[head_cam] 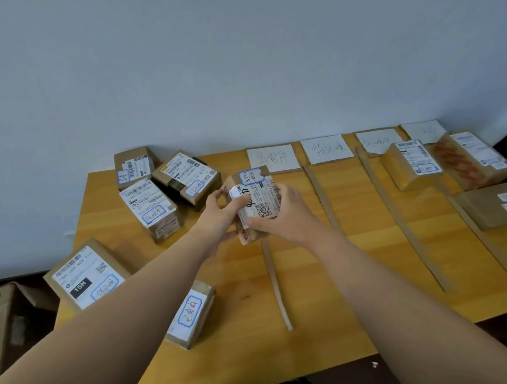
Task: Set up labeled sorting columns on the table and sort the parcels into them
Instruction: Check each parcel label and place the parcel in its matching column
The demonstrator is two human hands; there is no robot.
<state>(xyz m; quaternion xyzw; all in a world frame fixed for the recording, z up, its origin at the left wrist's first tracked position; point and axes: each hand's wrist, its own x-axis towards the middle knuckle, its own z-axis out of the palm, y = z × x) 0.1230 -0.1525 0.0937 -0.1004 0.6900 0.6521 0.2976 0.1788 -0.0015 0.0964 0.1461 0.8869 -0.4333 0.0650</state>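
Both hands hold one small cardboard parcel (253, 189) with a white shipping label above the middle of the wooden table (325, 276). My left hand (221, 214) grips its left side, my right hand (280, 217) its right and lower edge. Several unsorted parcels lie at the left: three at the back (150, 207), one at the front left corner (86, 276), and one (191, 313) partly under my left forearm. Handwritten label cards (272, 158) (325, 149) (378, 141) (423, 131) line the far edge. Cardboard strips (275, 282) (399, 215) divide columns. Three parcels (411, 164) (472, 157) (496, 205) lie in the right columns.
A pale wall runs right behind the table's far edge. An open cardboard box (0, 320) stands on the floor at the left, below table height. The table's front edge runs across the bottom, with dark floor beneath.
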